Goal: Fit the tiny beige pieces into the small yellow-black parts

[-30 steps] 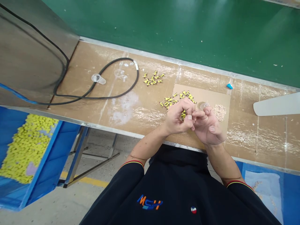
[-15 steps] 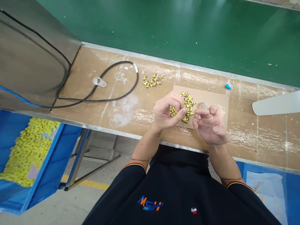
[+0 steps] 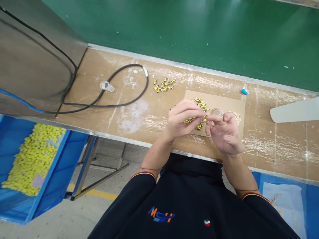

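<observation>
The dark shirt (image 3: 189,199) reads "MCH" in orange and blue. Over a cardboard sheet (image 3: 224,103) on the wooden bench (image 3: 149,122), the left hand (image 3: 183,121) is clenched in a fingertip pinch just above a pile of small yellow parts (image 3: 200,104), which point every which way; what it grasps is too small to tell. The right hand (image 3: 224,132) curls just beside it, near a clear plastic cup (image 3: 216,112), its grip unclear.

A factory floor, green conveyor belt (image 3: 174,30), workbench (image 3: 271,146), blue parts bin (image 3: 37,159)
</observation>
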A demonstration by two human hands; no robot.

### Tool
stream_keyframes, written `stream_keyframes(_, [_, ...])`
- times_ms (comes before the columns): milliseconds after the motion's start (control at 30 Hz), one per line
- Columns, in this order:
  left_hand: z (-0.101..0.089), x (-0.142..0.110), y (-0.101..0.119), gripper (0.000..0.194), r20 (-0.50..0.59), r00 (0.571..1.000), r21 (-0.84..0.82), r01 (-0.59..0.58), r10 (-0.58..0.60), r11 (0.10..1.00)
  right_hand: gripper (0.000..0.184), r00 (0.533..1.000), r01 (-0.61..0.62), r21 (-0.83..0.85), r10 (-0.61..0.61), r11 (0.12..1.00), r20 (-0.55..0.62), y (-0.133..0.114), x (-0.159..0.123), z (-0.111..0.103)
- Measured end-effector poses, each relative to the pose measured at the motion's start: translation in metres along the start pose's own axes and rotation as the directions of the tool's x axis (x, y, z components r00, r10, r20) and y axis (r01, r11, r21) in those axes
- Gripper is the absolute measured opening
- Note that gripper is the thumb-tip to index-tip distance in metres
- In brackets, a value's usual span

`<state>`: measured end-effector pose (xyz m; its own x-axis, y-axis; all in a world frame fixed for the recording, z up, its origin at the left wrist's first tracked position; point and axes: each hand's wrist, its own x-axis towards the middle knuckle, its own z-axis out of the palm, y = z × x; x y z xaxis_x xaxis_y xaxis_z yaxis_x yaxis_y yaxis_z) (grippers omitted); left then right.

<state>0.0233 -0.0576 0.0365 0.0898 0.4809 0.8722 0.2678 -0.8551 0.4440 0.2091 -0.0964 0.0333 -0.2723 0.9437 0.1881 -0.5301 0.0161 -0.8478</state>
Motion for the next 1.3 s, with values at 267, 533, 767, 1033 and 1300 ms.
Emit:
stream_keyframes(267, [-0.004, 0.000, 0.000, 0.006, 0.056, 0.998, 0.145, -0.031, 0.023, 0.989, 0.041, 0.998, 0.069, -0.178, -0.066, 0.982, 0.024, -0.001, 0.000, 0.002])
stream_keyframes(533, [0.000, 0.001, -0.003, 0.017, 0.021, 0.993, 0.239, -0.121, 0.119, 0.963, 0.037, 0.979, 0.200, -0.350, -0.172, 0.915, 0.110, 0.005, -0.002, 0.001])
stream_keyframes(767, [0.005, 0.000, -0.003, 0.017, 0.001, 0.992, 0.345, -0.117, 0.124, 0.931, 0.042, 0.987, 0.159, -0.375, -0.138, 0.913, 0.084, 0.008, -0.004, 0.002])
stream_keyframes(1033, [0.013, -0.005, 0.002, 0.007, -0.136, 0.987, 0.406, -0.027, 0.090, 0.913, 0.055, 0.999, -0.028, -0.177, 0.031, 0.984, 0.016, 0.006, -0.006, 0.012])
stream_keyframes(1300, [0.012, -0.008, -0.002, 0.005, -0.141, 0.989, 0.332, -0.002, 0.052, 0.943, 0.044, 1.000, 0.010, -0.115, -0.006, 0.993, 0.031, -0.004, -0.004, 0.008])
